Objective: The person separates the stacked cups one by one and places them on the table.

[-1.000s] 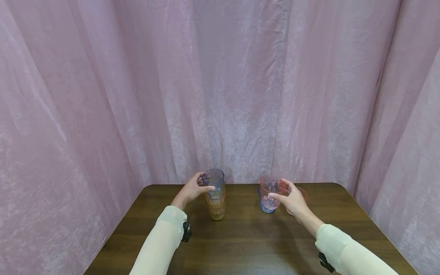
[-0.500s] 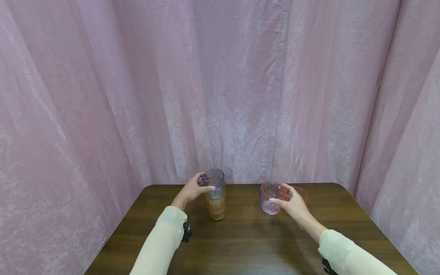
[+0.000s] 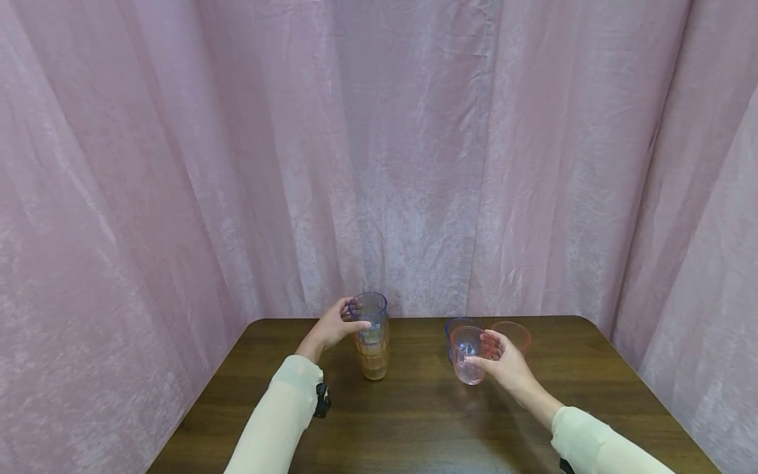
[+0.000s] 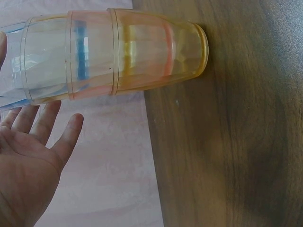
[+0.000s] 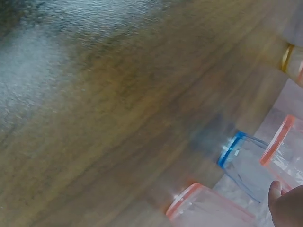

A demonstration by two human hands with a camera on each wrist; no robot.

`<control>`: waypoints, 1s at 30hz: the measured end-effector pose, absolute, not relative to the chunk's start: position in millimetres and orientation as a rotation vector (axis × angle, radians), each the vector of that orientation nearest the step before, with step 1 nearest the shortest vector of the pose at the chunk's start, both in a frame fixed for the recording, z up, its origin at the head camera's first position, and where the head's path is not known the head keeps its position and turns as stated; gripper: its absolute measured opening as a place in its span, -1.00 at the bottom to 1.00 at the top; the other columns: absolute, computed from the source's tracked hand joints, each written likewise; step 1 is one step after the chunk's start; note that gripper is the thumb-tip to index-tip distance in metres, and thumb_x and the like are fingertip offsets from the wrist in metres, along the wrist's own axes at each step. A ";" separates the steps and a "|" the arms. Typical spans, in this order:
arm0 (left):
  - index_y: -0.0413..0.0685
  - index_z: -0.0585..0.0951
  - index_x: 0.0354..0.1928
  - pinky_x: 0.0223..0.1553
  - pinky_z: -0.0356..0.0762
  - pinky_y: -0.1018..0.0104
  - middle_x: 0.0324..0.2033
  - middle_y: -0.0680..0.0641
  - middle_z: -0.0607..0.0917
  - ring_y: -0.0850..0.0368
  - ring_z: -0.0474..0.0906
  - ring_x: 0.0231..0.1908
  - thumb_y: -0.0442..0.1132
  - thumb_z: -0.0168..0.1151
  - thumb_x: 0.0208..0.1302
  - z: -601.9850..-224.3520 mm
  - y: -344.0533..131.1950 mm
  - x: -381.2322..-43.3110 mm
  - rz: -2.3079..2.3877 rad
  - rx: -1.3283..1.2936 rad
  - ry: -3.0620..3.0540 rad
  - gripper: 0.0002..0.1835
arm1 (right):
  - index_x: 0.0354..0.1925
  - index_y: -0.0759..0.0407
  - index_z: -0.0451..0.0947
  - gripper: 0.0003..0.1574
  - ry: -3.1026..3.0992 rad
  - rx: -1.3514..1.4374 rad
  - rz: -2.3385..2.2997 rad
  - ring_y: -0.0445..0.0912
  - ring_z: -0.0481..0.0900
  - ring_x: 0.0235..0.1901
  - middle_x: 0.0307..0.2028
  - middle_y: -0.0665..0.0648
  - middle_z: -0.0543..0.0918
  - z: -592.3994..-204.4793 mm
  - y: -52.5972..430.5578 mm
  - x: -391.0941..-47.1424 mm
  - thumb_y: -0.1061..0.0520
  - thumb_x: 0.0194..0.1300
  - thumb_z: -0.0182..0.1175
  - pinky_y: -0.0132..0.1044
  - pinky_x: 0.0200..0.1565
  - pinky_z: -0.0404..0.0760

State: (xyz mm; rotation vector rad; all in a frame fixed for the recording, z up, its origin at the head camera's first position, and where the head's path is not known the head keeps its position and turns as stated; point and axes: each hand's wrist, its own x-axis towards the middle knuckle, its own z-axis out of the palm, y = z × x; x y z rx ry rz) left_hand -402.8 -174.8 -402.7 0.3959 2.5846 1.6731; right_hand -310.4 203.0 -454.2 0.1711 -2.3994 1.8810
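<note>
At centre left, my left hand [image 3: 333, 328] grips the top blue-rimmed tumbler [image 3: 368, 308] of a tall nested stack, thumb in front and fingers behind. Below it the stack shows clear and pink bands and ends in a yellow tumbler [image 4: 161, 52] on the table. My right hand [image 3: 508, 362] holds a pink tumbler [image 3: 466, 349] upright between thumb and fingers. In the right wrist view its base hangs above the table. A blue tumbler [image 5: 246, 163] stands just behind it, partly covered in the head view. Another pink tumbler [image 5: 206, 205] stands to the right, partly behind my right hand.
The brown wooden table [image 3: 385, 428] has rounded far corners. Pink velvet curtains [image 3: 414, 164] hang right behind its far edge and along both sides. Each sleeve has a dark device strapped at the wrist.
My right hand has brought the pink tumbler down and nearer to me, so the blue tumbler's rim shows behind it. My left hand has stayed on the stack.
</note>
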 end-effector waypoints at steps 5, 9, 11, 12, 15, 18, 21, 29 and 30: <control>-0.28 0.33 0.36 0.31 0.29 -0.13 0.29 -0.28 0.46 -0.23 0.34 0.32 -0.18 0.50 0.16 -402.7 -174.6 -401.8 1.681 0.411 2.585 -0.21 | 0.44 0.45 0.03 0.12 -2.416 0.172 1.854 0.33 0.24 0.35 0.36 0.46 0.27 -465.5 203.2 -310.9 0.16 0.15 0.47 0.11 0.34 0.27; -0.29 0.34 0.35 0.31 0.30 -0.13 0.28 -0.29 0.47 -0.24 0.35 0.31 -0.19 0.49 0.16 -403.4 -174.3 -401.4 1.686 0.418 2.589 -0.22 | 0.42 0.47 0.05 0.13 -2.429 0.183 1.828 0.35 0.22 0.36 0.35 0.49 0.27 -471.9 202.5 -310.9 0.14 0.13 0.48 0.12 0.36 0.23; -0.27 0.35 0.35 0.31 0.31 -0.10 0.28 -0.26 0.48 -0.21 0.36 0.31 -0.18 0.50 0.15 -403.3 -174.2 -401.1 1.683 0.412 2.588 -0.22 | 0.41 0.47 0.07 0.12 -2.436 0.175 1.817 0.35 0.22 0.36 0.34 0.49 0.28 -475.0 202.5 -311.0 0.14 0.11 0.50 0.14 0.36 0.22; -0.26 0.35 0.35 0.31 0.32 -0.08 0.27 -0.24 0.48 -0.19 0.36 0.31 -0.17 0.51 0.15 -403.0 -174.1 -400.8 1.678 0.409 2.592 -0.22 | 0.41 0.46 0.08 0.11 -2.446 0.171 1.805 0.35 0.23 0.35 0.34 0.48 0.29 -476.9 202.7 -311.3 0.12 0.11 0.50 0.14 0.35 0.23; -0.23 0.36 0.34 0.31 0.32 -0.07 0.27 -0.21 0.50 -0.17 0.37 0.31 -0.13 0.52 0.13 -402.8 -174.2 -400.4 1.668 0.394 2.601 -0.21 | 0.40 0.44 0.12 0.11 -2.457 0.154 1.788 0.37 0.27 0.32 0.33 0.47 0.32 -481.5 202.8 -311.5 0.10 0.10 0.51 0.17 0.32 0.28; -0.20 0.37 0.34 0.31 0.32 -0.07 0.26 -0.19 0.51 -0.15 0.37 0.31 -0.11 0.53 0.11 -402.5 -173.9 -400.7 1.666 0.377 2.607 -0.20 | 0.39 0.44 0.12 0.11 -2.482 0.154 1.759 0.39 0.28 0.30 0.33 0.47 0.32 -485.5 202.9 -311.0 0.08 0.10 0.51 0.19 0.31 0.30; -0.19 0.38 0.34 0.31 0.31 -0.07 0.26 -0.18 0.51 -0.15 0.36 0.31 -0.11 0.53 0.11 -402.7 -173.4 -400.9 1.667 0.371 2.607 -0.20 | 0.39 0.45 0.12 0.11 -2.489 0.148 1.751 0.40 0.28 0.30 0.32 0.47 0.32 -488.0 202.3 -310.4 0.08 0.10 0.51 0.19 0.30 0.30; -0.20 0.36 0.35 0.32 0.30 -0.06 0.28 -0.20 0.49 -0.16 0.34 0.33 -0.11 0.52 0.12 -405.7 -173.1 -400.8 1.660 0.379 2.615 -0.19 | 0.41 0.45 0.06 0.15 -2.514 0.138 1.774 0.43 0.23 0.32 0.35 0.49 0.26 -492.6 202.0 -308.2 0.07 0.11 0.50 0.22 0.29 0.30; -0.21 0.35 0.35 0.32 0.30 -0.06 0.28 -0.20 0.49 -0.16 0.34 0.33 -0.11 0.52 0.13 -406.1 -173.2 -400.8 1.662 0.382 2.612 -0.19 | 0.42 0.45 0.06 0.15 -2.514 0.138 1.782 0.43 0.23 0.32 0.35 0.49 0.26 -492.7 202.0 -308.3 0.07 0.12 0.50 0.21 0.29 0.30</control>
